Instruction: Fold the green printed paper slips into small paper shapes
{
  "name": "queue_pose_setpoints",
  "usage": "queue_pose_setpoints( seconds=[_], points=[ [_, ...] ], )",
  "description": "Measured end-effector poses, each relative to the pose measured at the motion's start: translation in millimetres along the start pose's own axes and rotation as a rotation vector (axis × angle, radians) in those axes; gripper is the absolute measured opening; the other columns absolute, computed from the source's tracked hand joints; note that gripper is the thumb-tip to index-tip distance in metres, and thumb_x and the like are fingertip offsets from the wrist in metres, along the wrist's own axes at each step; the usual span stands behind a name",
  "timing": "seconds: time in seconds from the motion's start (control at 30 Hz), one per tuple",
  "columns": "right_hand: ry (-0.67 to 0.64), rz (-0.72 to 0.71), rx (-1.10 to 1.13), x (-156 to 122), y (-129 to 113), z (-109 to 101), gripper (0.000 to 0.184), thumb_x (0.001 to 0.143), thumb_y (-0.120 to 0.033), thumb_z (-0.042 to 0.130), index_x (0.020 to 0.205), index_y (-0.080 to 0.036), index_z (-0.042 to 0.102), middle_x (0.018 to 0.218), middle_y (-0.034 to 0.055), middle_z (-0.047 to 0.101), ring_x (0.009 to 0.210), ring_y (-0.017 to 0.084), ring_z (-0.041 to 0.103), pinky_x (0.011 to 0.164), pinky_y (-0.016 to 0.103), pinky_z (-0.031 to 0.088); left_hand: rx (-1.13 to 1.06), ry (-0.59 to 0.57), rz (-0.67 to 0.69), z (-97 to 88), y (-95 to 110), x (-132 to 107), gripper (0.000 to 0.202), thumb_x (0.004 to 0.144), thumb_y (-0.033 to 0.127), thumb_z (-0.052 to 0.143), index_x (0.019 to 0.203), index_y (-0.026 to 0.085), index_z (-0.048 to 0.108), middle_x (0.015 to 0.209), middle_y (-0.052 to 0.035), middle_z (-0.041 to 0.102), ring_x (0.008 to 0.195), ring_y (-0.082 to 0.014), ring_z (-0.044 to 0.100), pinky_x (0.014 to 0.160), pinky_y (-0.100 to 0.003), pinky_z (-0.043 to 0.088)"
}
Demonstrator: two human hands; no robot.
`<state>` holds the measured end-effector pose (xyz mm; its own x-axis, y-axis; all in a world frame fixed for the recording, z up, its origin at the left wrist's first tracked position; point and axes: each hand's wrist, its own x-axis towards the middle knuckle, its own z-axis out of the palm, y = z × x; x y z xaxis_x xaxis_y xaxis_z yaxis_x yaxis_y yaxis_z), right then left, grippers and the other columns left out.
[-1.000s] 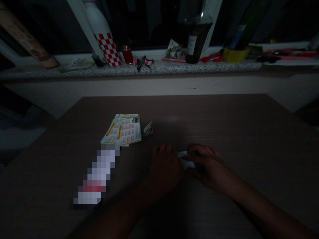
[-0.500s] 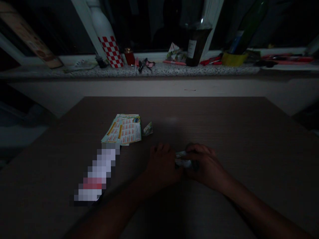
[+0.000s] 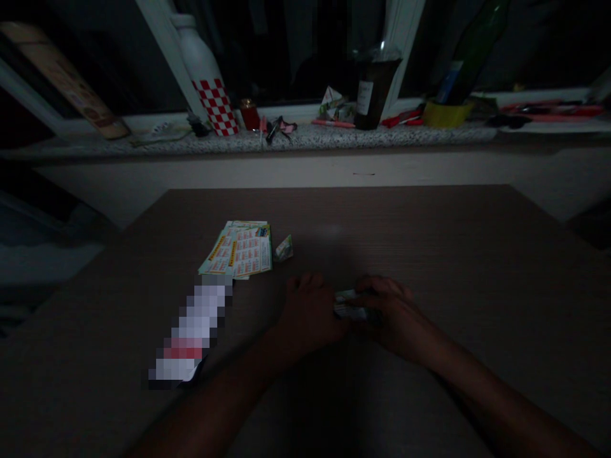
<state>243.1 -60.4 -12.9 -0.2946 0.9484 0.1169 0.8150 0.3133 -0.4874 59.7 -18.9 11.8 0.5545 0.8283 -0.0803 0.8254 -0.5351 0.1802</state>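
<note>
Between my two hands, low over the dim table (image 3: 429,242), is a small piece of printed paper (image 3: 347,310), mostly covered by fingers. My left hand (image 3: 312,312) is curled over the paper's left end. From the other side my right hand (image 3: 386,312) pinches it, thumb below and index finger across the top. Up and left of my left hand lies a small folded piece of paper (image 3: 284,248). Beside that is a fanned stack of printed paper slips (image 3: 248,251) with orange number grids.
A lit, pixelated device, likely a phone (image 3: 193,331), lies left of my left forearm. On the granite sill (image 3: 296,143) stand a red-checkered white bottle (image 3: 214,95), a dark plastic cup (image 3: 377,89), a green bottle (image 3: 477,51) in a yellow tape roll (image 3: 446,114), and pens.
The view has shifted slightly. Both hands stay at the paper in nearly the same pose, with only a slight movement of the right fingers.
</note>
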Motion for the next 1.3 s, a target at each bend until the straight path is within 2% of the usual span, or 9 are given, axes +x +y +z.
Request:
queue_pose_setpoints(
  seconds=[0.37, 0.63, 0.87, 1.0, 1.1, 1.2, 1.3],
  points=[
    [0.025, -0.016, -0.024, -1.0, 1.7, 1.7, 0.037, 0.073, -0.027, 0.071, 0.109, -0.036, 0.068, 0.114, 0.0039, 0.061, 0.108, 0.028, 0.055, 0.092, 0.048, 0.039, -0.035, -0.05, -0.03, -2.8, -3.1, 2.6, 0.035, 0.074, 0.05, 0.06, 0.084, 0.017, 0.068, 0.097, -0.0113, 0.062, 0.101, -0.0308, 0.054, 0.088, -0.047, 0.038],
    [-0.002, 0.002, -0.015, -1.3, -0.9, -0.8, 0.039, 0.072, -0.023, 0.071, 0.11, -0.035, 0.069, 0.117, 0.0052, 0.06, 0.11, 0.029, 0.053, 0.093, 0.048, 0.038, -0.038, -0.036, -0.087, -3.6, -21.9, 3.4, 0.021, 0.076, 0.038, 0.059, 0.079, 0.018, 0.068, 0.097, -0.0107, 0.063, 0.099, -0.0299, 0.056, 0.085, -0.046, 0.039],
    [-0.012, 0.012, -0.006, -1.5, 0.2, 0.1, 0.04, 0.074, -0.022, 0.069, 0.111, -0.034, 0.067, 0.118, 0.0053, 0.059, 0.112, 0.029, 0.051, 0.094, 0.049, 0.036, -0.095, -0.059, -0.076, -9.6, -30.6, 3.6, 0.017, 0.078, 0.032, 0.056, 0.079, 0.019, 0.067, 0.09, -0.0074, 0.064, 0.096, -0.0281, 0.057, 0.084, -0.044, 0.039],
    [-0.018, 0.0, -0.006, -4.1, 0.0, -0.9, 0.04, 0.076, -0.021, 0.067, 0.114, -0.034, 0.066, 0.121, 0.0059, 0.057, 0.116, 0.029, 0.049, 0.095, 0.048, 0.036, -0.109, -0.014, -0.073, -5.0, -41.4, 3.1, 0.014, 0.077, 0.029, 0.057, 0.082, 0.018, 0.064, 0.088, -0.0051, 0.064, 0.094, -0.0257, 0.057, 0.083, -0.043, 0.038],
    [-0.032, -0.043, -0.002, -7.4, 0.1, -3.0, 0.044, 0.076, -0.021, 0.068, 0.119, -0.033, 0.063, 0.124, 0.0071, 0.055, 0.119, 0.029, 0.047, 0.097, 0.047, 0.035, -0.127, 0.082, -0.055, 0.1, -44.8, -0.8, 0.01, 0.079, 0.025, 0.056, 0.084, 0.018, 0.061, 0.087, -0.0039, 0.062, 0.09, -0.0226, 0.056, 0.081, -0.039, 0.039],
    [-0.053, -0.083, -0.008, -9.2, 0.4, -5.8, 0.049, 0.076, -0.022, 0.07, 0.123, -0.033, 0.06, 0.126, 0.0077, 0.053, 0.12, 0.029, 0.046, 0.099, 0.048, 0.034, -0.178, 0.192, 0.073, 2.8, -39.3, -8.0, 0.014, 0.078, 0.022, 0.059, 0.091, 0.018, 0.059, 0.098, -0.0058, 0.06, 0.098, -0.0227, 0.053, 0.085, -0.037, 0.039],
    [-0.062, -0.114, -0.01, -8.7, 1.9, -7.2, 0.041, 0.081, -0.021, 0.065, 0.121, -0.031, 0.061, 0.122, 0.0082, 0.055, 0.118, 0.028, 0.047, 0.098, 0.047, 0.035, -0.178, 0.195, 0.296, 4.3, -29.9, -13.7, 0.021, 0.078, 0.019, 0.061, 0.099, 0.018, 0.06, 0.108, -0.0071, 0.058, 0.104, -0.0239, 0.05, 0.09, -0.039, 0.037]
  ],
)
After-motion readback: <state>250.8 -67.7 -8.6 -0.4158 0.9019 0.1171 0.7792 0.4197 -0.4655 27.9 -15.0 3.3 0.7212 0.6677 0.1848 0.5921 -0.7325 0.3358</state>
